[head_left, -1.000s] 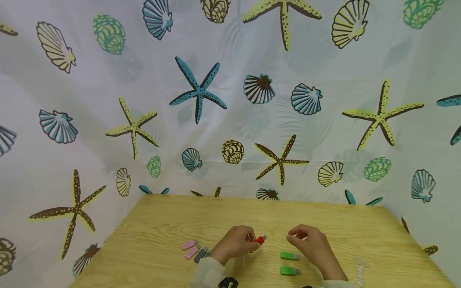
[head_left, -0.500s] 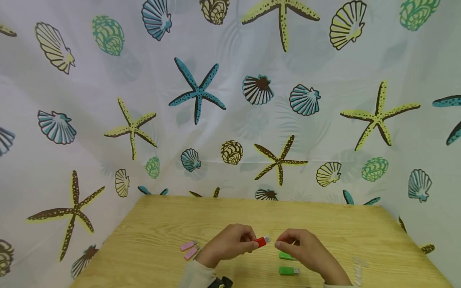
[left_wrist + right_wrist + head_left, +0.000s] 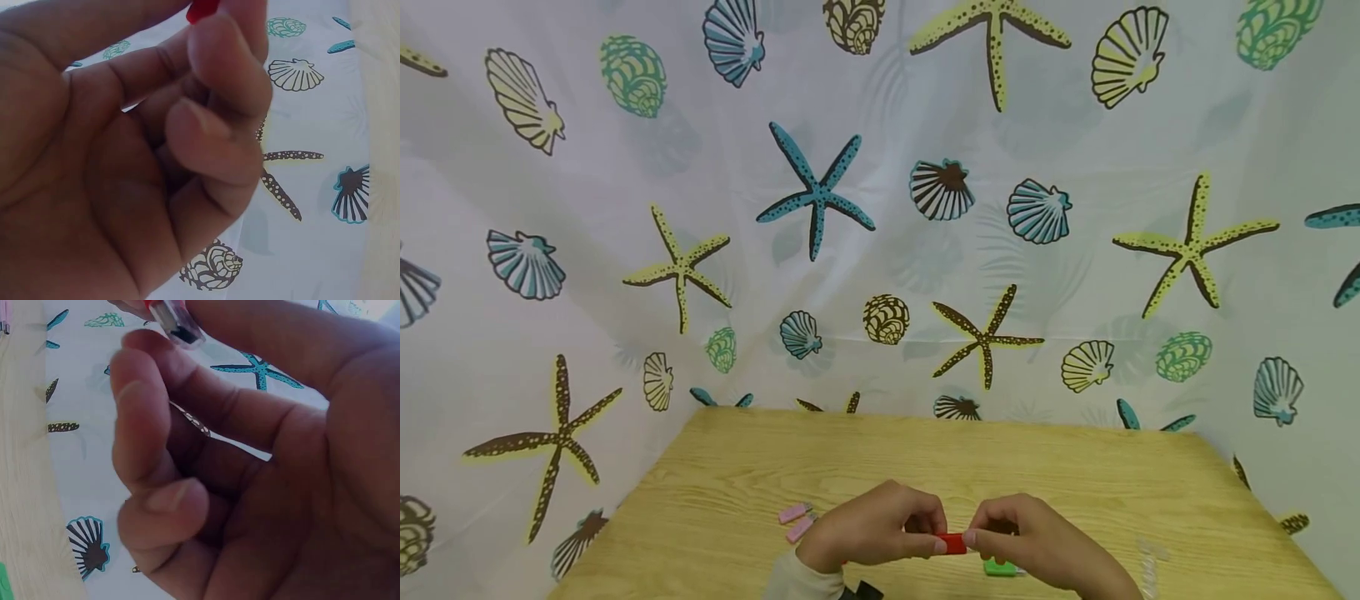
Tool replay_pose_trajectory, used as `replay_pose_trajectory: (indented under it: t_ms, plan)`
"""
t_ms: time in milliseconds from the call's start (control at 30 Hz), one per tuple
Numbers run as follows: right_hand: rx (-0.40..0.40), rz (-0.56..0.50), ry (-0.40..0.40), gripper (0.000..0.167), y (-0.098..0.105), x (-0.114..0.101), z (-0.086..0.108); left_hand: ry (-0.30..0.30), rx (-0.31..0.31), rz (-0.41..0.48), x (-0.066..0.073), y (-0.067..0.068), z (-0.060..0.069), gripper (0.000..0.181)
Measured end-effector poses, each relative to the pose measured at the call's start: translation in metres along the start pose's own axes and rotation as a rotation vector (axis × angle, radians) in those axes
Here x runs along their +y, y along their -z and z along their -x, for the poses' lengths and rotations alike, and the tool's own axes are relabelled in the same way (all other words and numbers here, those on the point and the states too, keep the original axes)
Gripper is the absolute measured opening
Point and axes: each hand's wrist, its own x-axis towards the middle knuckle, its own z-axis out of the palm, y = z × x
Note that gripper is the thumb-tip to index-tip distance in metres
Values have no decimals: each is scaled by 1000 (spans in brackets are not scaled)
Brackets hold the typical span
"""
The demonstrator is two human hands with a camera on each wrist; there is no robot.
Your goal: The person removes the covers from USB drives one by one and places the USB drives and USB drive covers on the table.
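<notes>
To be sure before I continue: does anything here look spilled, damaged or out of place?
Nothing stands out: the pink sticks lie side by side, and the red stick in the left hand shows no visible damage.

On my feed I see a red stick (image 3: pixel 953 544), pink sticks (image 3: pixel 795 512), a green stick (image 3: pixel 1000 568), yellowish wood-grain table (image 3: pixel 737 467), and white cloth (image 3: pixel 865 92) patterned with teal, yellow, brown and green starfish (image 3: pixel 818 193) and shells (image 3: pixel 886 319)
</notes>
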Motion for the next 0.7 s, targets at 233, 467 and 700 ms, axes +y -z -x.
replay_pose_trajectory:
  t_ms: [233,467,700]
  plan:
    - [-70,-42,27,25,-1,-1,0,-25,-5,-49,4,0,2,11]
    - [-58,-18,84,21,-2,-3,1,-28,-4,-74,7,-1,0,11]
    - [-53,-14,134,21,-5,-5,-1,-40,-1,-97,8,-2,0,12]
